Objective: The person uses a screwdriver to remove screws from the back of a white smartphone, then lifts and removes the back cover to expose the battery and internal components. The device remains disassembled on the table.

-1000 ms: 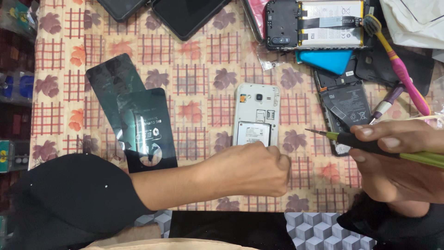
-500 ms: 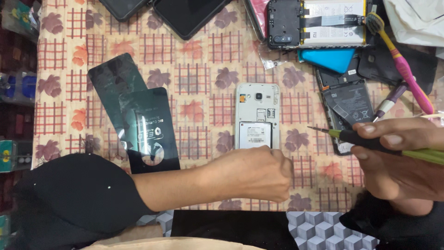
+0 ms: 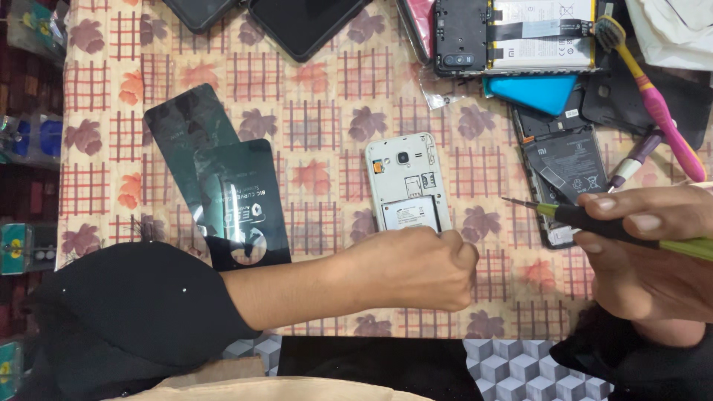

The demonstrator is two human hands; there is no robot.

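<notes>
Floral checked cloth covers your counter [image 3: 312, 111]. Your left hand [image 3: 416, 269] is closed in a fist at the lower end of the opened white phone [image 3: 407, 183]; whether it grips the phone is unclear. Your right hand [image 3: 646, 252] pinches a green screwdriver [image 3: 594, 223], just right of the phone.

A pink-and-yellow toothbrush [image 3: 653, 96], a blue triangular plastic pick [image 3: 538, 93] and two dark glass screen protectors [image 3: 223, 186] lie on a floral checked tablecloth [image 3: 319, 111].
</notes>
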